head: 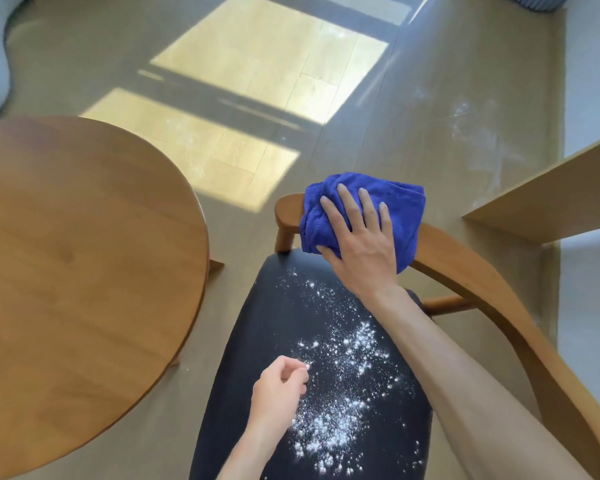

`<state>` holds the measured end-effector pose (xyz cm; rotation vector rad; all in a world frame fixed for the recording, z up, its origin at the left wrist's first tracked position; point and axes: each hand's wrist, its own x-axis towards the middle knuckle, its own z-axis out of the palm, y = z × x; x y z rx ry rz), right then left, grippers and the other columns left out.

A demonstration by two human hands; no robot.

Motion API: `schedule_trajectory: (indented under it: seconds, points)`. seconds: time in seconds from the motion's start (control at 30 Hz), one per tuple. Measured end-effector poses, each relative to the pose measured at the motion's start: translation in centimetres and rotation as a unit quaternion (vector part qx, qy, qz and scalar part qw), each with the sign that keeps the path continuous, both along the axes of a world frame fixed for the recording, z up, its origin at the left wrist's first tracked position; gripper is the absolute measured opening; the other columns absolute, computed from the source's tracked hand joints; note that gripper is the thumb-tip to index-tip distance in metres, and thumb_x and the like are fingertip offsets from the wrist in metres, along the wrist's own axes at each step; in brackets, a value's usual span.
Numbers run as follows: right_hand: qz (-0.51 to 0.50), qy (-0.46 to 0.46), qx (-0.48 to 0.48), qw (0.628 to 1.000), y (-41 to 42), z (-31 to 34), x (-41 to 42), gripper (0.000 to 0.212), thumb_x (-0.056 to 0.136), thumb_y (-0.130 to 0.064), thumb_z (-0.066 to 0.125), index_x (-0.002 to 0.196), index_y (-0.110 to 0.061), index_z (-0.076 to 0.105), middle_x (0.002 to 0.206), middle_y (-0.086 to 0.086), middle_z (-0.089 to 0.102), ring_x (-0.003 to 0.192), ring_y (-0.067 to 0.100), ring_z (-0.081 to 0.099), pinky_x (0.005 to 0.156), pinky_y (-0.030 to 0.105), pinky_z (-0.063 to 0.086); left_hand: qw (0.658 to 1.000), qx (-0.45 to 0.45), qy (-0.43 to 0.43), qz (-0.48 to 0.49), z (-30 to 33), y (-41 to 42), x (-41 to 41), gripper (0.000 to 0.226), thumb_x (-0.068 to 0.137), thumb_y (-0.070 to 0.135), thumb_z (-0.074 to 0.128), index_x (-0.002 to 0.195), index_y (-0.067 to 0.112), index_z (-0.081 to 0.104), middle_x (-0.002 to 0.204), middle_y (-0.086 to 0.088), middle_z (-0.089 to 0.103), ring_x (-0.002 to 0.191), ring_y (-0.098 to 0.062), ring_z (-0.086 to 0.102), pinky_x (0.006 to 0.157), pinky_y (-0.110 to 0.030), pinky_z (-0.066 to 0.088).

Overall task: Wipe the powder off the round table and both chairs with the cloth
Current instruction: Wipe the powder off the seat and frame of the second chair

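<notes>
Head view, then: what was the right hand (362, 237) doing?

— It lay flat on the blue cloth (406, 216), fingers (347, 206) straight and slightly spread, thumb along the near edge, pressing the bunched cloth onto the curved wooden backrest (482, 271) of the chair.

— And the left hand (279, 393)?

— Loosely curled above the dark seat (257, 323), fingertips drawn toward the thumb with a trace of white on them. Whether it pinched anything I could not tell.

— Where was the powder (340, 386)?

— Scattered over the seat, thickest near the left hand and thinning toward the backrest. Faint white smears also showed on the floor (471, 133) beyond the chair.

— The round table (84, 271)?

— Just left of the chair, its wooden top showing no powder I could make out.
</notes>
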<state>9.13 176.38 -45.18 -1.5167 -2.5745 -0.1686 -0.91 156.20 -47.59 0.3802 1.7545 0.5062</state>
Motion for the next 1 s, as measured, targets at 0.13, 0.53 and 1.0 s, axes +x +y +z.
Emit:
schedule_trajectory:
  seconds: [0.13,0.53,1.0]
  points:
    - [0.047,0.014,0.002,0.999,-0.1,-0.1,-6.2,0.060,0.081,-0.036,0.072,0.136,-0.018,0.055,0.146,0.007,0.049,0.134,0.036,0.044,0.111,0.056,0.032,1.000,-0.002,0.008,0.003,0.0,-0.3,-1.6,0.014,0.088,0.019,0.059,0.081,0.026,0.068,0.075,0.006,0.070,0.075,-0.010,0.066,0.078,-0.034,0.056]
    - [0.125,-0.021,-0.009,0.992,-0.6,-0.4,-9.6,0.035,0.079,-0.014,0.065,0.114,-0.022,0.065,0.124,0.003,0.062,0.122,0.030,0.053,0.109,0.057,0.031,0.999,0.017,0.024,0.021,0.6,-0.6,-4.5,0.014,0.087,0.018,0.061,0.079,0.028,0.068,0.074,0.004,0.070,0.079,-0.016,0.067,0.084,-0.043,0.053]
    - [-0.101,0.014,-0.045,0.994,-1.0,1.9,7.8,0.060,0.073,-0.050,0.074,0.128,-0.028,0.062,0.141,0.019,0.048,0.125,0.042,0.047,0.095,0.051,0.035,0.999,0.031,0.013,-0.043,2.5,0.3,1.7,0.014,0.087,0.021,0.059,0.078,0.028,0.067,0.076,0.007,0.070,0.073,-0.009,0.065,0.076,-0.038,0.054]
